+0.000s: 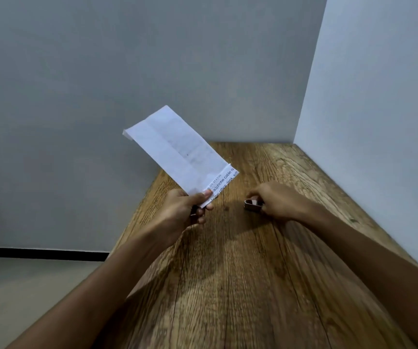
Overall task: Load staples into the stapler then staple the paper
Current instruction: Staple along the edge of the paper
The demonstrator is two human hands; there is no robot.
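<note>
While left hand [185,210] pinches folded paper [177,152], right hand [276,201] grips small open box [252,205]

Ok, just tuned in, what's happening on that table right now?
A person's left hand holds a folded white sheet of printed paper up above the wooden table, pinched at its lower corner. The right hand rests on the table, fingers closed around a small pinkish box-like object, possibly the stapler or staple box. Nothing else is visible on the table.
</note>
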